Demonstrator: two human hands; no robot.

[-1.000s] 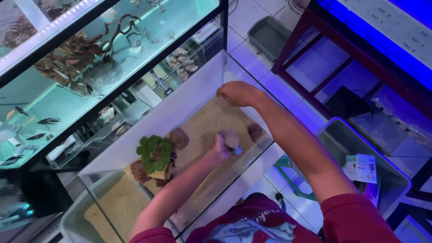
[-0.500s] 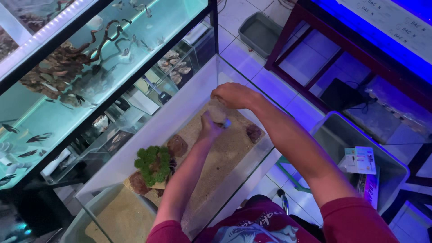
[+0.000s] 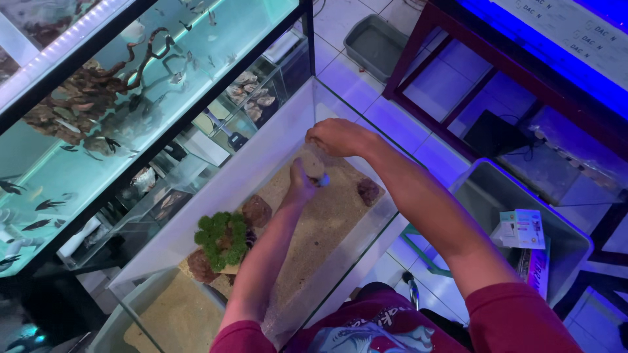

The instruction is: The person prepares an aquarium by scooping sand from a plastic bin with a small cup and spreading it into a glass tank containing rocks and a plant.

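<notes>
— What colours sit inside the glass tank [image 3: 340, 108]?

— Pale tan sand [image 3: 327, 216], reddish-brown rocks [image 3: 368, 191], and a deep green moss clump [image 3: 221, 238] near the tank's left end.

— And outside it?

— Maroon sleeves [image 3: 517, 320], a grey tub [image 3: 376, 42], white floor tiles [image 3: 353, 72] washed blue-violet, and dark striped fish [image 3: 49, 204] in turquoise water.

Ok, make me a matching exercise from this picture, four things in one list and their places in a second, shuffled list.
Things:
1. left hand
2. right hand
3. green plant
4. grey tub

Places:
A. on the tiled floor, far side
B. on the glass tank's far edge
C. among brown rocks on the sand
D. down inside the tank, holding a pale round thing over the sand

Pairs: 1-D, 2-B, 3-C, 4-A
</notes>
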